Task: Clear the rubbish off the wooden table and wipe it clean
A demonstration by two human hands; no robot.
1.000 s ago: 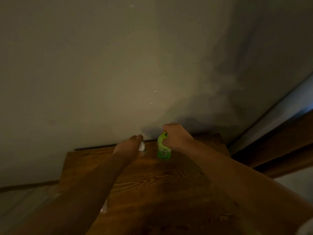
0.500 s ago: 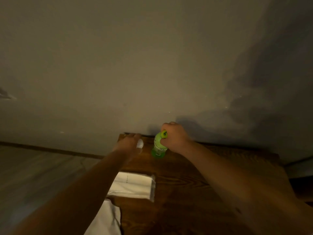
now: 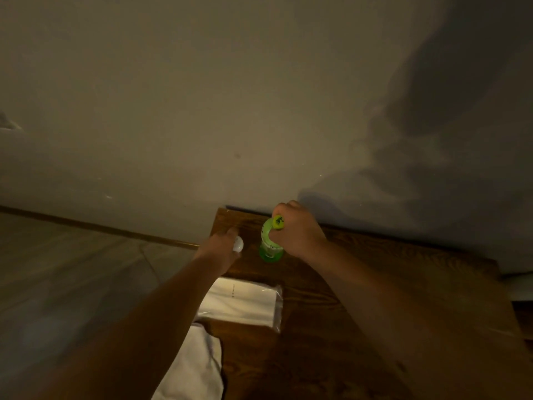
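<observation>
White cloth cut off by bottom edge; left arm hides the packet's corner.

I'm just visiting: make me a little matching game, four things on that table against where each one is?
Things:
1. green bottle
2. small white object
3. white packet
4. white cloth

Places:
A. at the table's near left edge
B. in the left hand
C. flat mid-table, in clear wrap
D. gripped by the right hand

Pairs: 1-D, 2-B, 3-C, 4-A

Home room: wooden table against plain wall.
</observation>
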